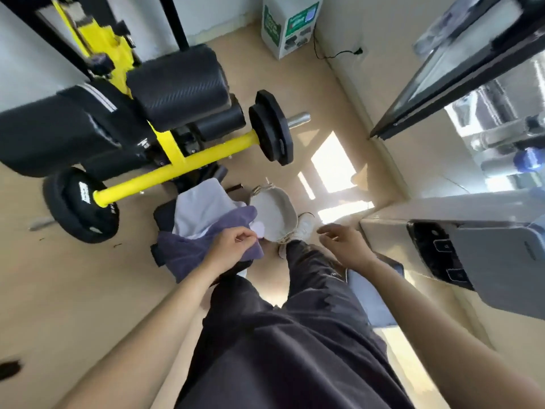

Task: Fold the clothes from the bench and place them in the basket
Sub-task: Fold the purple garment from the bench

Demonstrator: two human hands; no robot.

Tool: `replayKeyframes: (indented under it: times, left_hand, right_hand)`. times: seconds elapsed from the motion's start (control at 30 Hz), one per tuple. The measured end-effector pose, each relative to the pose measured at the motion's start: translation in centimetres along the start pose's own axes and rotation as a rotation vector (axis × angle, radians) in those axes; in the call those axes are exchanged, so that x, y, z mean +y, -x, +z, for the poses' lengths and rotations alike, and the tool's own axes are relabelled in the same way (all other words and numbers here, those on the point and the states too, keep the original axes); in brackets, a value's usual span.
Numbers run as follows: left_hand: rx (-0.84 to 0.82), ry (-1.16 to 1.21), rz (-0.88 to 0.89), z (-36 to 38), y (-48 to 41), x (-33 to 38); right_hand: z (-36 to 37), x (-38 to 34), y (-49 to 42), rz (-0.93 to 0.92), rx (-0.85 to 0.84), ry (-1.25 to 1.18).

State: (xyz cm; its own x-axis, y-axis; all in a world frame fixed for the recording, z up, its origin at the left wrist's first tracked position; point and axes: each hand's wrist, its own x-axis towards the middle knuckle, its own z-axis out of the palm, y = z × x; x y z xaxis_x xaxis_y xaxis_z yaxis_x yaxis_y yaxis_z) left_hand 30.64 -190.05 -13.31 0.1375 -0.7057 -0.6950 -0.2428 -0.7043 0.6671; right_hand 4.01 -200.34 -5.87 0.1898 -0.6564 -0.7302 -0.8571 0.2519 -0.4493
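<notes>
A pile of clothes lies on a small black bench [161, 215] below the weight machine: a pale lilac garment [200, 211] with a purple towel-like cloth [188, 249] draped over it. My left hand [233, 243] pinches the purple cloth at its right edge. Just to the right stands a round off-white basket [287, 222] on the floor, with nothing visible inside it. My right hand [345, 243] hovers to the right of the basket, fingers loosely spread, holding nothing.
A yellow and black weight machine [165, 154] with weight plates [271, 128] fills the upper left. My dark-trousered legs and a white shoe [303, 228] stand beside the basket. A grey appliance [472, 255] and a glass door [460, 69] line the right. A cardboard box [287, 23] stands at the back.
</notes>
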Motion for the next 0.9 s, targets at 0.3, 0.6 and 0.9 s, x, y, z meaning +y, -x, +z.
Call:
replayKeyframes:
  times: [0.3, 0.6, 0.9]
  left_hand:
    - [0.338, -0.022, -0.225, 1.4, -4.1, -1.2]
    - [0.390, -0.548, -0.126, 2.1, -7.5, -10.4]
    - [0.521, -0.783, -0.091, 3.9, -8.6, -15.9]
  right_hand:
    - [-2.0, -7.0, -15.2, -0.215, -0.349, 0.323]
    - [6.0, -9.1, -21.2, -0.340, -0.450, 0.542]
    - [12.4, -6.2, -23.3, -0.398, -0.546, 0.676]
